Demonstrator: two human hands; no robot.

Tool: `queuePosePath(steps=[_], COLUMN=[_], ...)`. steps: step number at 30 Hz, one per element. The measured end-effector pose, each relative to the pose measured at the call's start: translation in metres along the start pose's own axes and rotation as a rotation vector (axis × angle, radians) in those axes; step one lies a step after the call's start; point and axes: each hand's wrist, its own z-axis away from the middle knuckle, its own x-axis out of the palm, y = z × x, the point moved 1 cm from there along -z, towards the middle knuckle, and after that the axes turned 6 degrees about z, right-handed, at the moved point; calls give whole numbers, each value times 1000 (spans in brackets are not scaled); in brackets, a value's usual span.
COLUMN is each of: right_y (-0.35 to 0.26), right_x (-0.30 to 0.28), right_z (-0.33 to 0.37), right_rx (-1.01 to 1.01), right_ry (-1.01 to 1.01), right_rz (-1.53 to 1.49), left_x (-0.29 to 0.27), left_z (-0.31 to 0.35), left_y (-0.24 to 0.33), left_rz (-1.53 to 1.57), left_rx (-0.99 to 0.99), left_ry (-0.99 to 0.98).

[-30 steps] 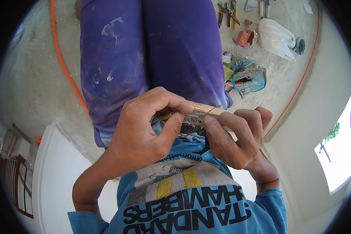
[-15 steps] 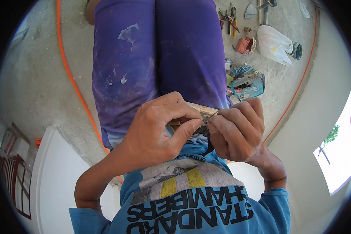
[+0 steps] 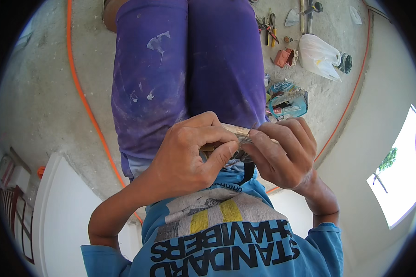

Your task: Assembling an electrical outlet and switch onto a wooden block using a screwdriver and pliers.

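Close to my lap, my left hand (image 3: 192, 150) is closed, thumb and forefinger pinched at the near side of a pale, wood-coloured flat piece (image 3: 235, 129). Its other fingers curl around behind the piece, partly hidden. Opposite it, my right hand (image 3: 284, 150) is closed too, with thumb and forefinger pinching a thin, dark wire-like strand (image 3: 248, 135). The strand sticks up past the fingertips, across the end of the piece. Something dark and greyish below the fingertips is mostly covered by the hands, so its kind cannot be made out.
On the concrete floor at right lie pliers (image 3: 272, 27), a red-brown box (image 3: 284, 57), a white plastic bag (image 3: 320, 54), a hammer (image 3: 313, 9) and a blue cut-open container (image 3: 289, 102). An orange hose (image 3: 82, 92) runs along the left. A white panel (image 3: 60, 207) stands at lower left.
My right hand has shifted slightly and its fingers have opened out a little, so the strand now shows more upright. My left hand stays nearly in place. The view has shifted slightly.
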Motion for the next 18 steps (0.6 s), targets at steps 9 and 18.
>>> queuePosePath(steps=[9,18], right_y=[10,27], right_x=[-20,-19], right_z=[-11,-19], right_rx=[373,53], right_ry=[-293,-486], right_rz=[-689,-447], left_x=[-6,-10], left_z=[6,7], left_y=[-1,7], left_rz=[-1,-92], left_rx=[33,-31], left_ry=[-10,-80])
